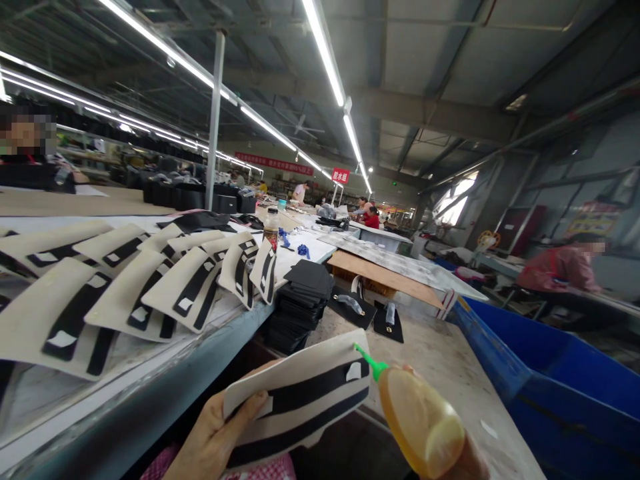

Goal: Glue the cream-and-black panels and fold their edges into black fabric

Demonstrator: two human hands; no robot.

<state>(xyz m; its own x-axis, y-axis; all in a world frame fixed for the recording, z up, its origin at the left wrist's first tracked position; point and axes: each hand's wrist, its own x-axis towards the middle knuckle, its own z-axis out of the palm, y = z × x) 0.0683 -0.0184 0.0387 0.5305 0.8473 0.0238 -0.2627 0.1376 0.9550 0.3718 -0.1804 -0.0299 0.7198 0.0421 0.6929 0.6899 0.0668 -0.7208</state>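
Your left grip (215,433), closed on the cream-and-black panel (300,400) held in the air beside the desk (450,373), meets the glue bottle (420,420) clasped in your right grip (473,463): squeeze hard and glue may overrun the unsupported panel's edge.

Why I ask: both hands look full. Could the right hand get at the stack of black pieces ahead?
Probably not freely: the right hand is wrapped round the glue bottle. The way itself looks open, with bare table between it and the stack of black pieces.
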